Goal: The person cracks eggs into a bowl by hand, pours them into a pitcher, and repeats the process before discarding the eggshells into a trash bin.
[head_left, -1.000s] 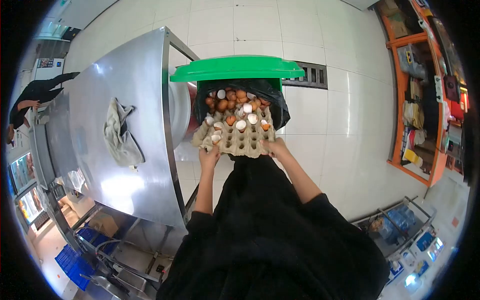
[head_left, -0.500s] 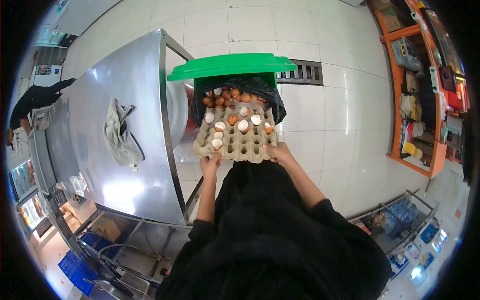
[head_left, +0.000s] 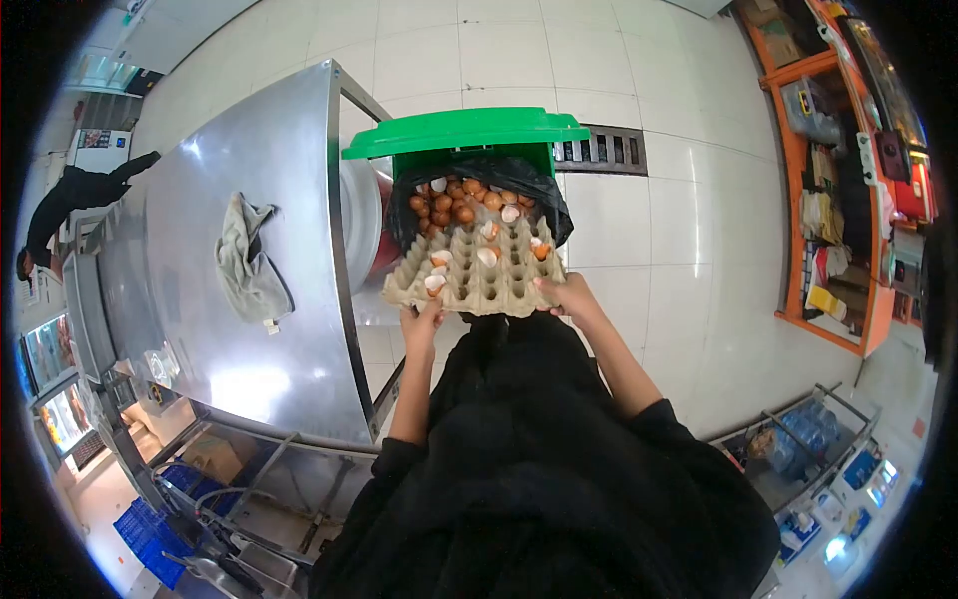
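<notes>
A grey cardboard egg tray (head_left: 489,285) is held over the near edge of a green bin (head_left: 469,130) lined with a black bag (head_left: 554,195). My left hand (head_left: 423,321) grips its near left corner, and my right hand (head_left: 567,296) grips the near right corner. Several broken eggshells (head_left: 488,257) sit in the tray's cups. Beyond the tray, many brown and white shells (head_left: 464,205) lie in the bag. The tray slopes down toward the bin.
A steel table (head_left: 279,150) with a grey cloth (head_left: 249,262) stands at the left, beside a white round container (head_left: 359,225). A floor drain (head_left: 601,150) lies right of the bin. Orange shelves (head_left: 788,200) stand far right. Another person (head_left: 75,205) is at the far left.
The tray has tipped further toward the bin, its near edge slightly raised. Fewer shells are in its cups, as some have slid off into the bag.
</notes>
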`<control>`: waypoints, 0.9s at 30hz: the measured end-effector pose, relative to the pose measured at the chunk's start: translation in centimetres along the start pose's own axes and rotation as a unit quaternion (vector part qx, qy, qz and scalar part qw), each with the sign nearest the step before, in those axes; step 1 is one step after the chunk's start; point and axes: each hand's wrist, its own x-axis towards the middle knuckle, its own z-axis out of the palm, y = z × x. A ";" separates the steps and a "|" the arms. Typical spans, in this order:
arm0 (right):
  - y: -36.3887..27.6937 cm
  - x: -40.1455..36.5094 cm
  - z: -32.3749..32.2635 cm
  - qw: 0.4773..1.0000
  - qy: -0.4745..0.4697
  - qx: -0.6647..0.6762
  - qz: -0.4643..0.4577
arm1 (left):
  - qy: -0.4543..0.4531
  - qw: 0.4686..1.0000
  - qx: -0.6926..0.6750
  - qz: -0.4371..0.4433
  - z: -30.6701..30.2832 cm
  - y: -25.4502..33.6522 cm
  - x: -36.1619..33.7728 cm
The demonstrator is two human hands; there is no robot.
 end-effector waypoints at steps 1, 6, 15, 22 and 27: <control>-1.3 -1.0 -0.3 1.000 -0.005 0.008 -0.008 | -0.001 1.000 -0.003 0.001 0.5 1.3 -0.9; 4.0 3.4 0.4 1.000 -0.015 0.000 0.012 | -0.026 0.997 -0.001 -0.070 -1.6 -3.2 1.9; 2.5 3.4 0.6 0.999 -0.030 0.001 0.011 | 0.022 0.996 -0.017 -0.086 -0.9 -0.7 -0.3; 1.5 0.9 -0.7 0.999 -0.049 -0.013 0.005 | 0.002 0.997 -0.006 -0.077 -0.8 -0.2 -1.5; 2.6 3.0 -1.0 0.990 -0.112 -0.084 0.011 | -0.012 0.993 -0.028 -0.112 -1.2 -3.4 0.0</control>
